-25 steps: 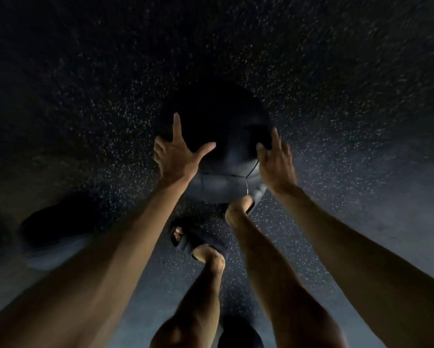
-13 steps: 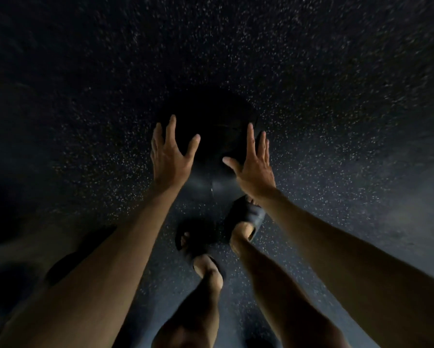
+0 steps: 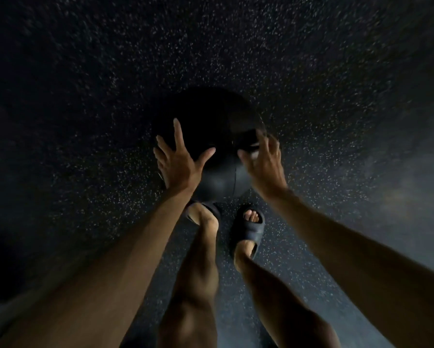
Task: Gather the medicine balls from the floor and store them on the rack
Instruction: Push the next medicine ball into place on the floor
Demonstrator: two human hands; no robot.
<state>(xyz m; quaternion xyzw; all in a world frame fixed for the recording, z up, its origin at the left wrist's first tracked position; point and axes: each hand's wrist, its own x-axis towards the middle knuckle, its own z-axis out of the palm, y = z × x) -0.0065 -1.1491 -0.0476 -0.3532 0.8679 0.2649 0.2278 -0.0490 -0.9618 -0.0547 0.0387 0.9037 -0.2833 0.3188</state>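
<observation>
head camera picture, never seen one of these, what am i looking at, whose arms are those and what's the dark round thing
The picture comes from a wide-angle camera worn on a person's head, looking down past their own arms and legs. There is no machine here, only two bare hands.

The dark round thing is a medicine ball in front of the feet, over a dark speckled floor; whether it rests on it or is already raised I cannot tell. The left hand lies on the ball's left side with its fingers spread open. The right hand is at its right side, blurred, so I cannot tell whether it is gripping yet.

Below, both feet wear dark slide sandals. No rack shows in this view.
</observation>
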